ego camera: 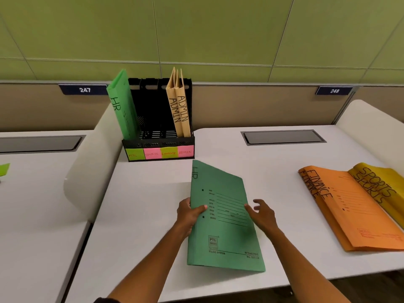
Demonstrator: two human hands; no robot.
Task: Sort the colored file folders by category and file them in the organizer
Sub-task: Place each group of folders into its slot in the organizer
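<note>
The white worktop (pixel 153 215) stretches under and ahead of both hands, with a recessed grey hatch (pixel 283 137) set into it well beyond the right hand. Ahead and left of the hands, at the back edge, stands the black organizer (pixel 157 127), its four slots tagged along the front with coloured notes (pixel 159 153) reading HR, SPORTS, FINANCE and ADMIN. A bright green folder marked HR (pixel 122 106) leans upright in the leftmost slot; two tan folders marked ADMIN (pixel 178 106) stand in the rightmost; the two middle slots look empty.

Well to the right of the right hand lie two orange folders marked FINANCE (pixel 354 211), stacked flat, and on their far side two yellow folders marked SPORTS (pixel 380 182) partly overlap them.

Between the hands is a darker green folder marked HR (pixel 220 226), tilted with its far end raised toward the organizer. The left hand (pixel 189 215) pinches its left edge, thumb on the cover and fingers behind. The right hand (pixel 261 213) sits just beside the right edge, fingers loosely spread and holding nothing; whether a fingertip touches the cover I cannot tell.

A green scrap (pixel 4 169) lies far to the left on the neighbouring desk.
</note>
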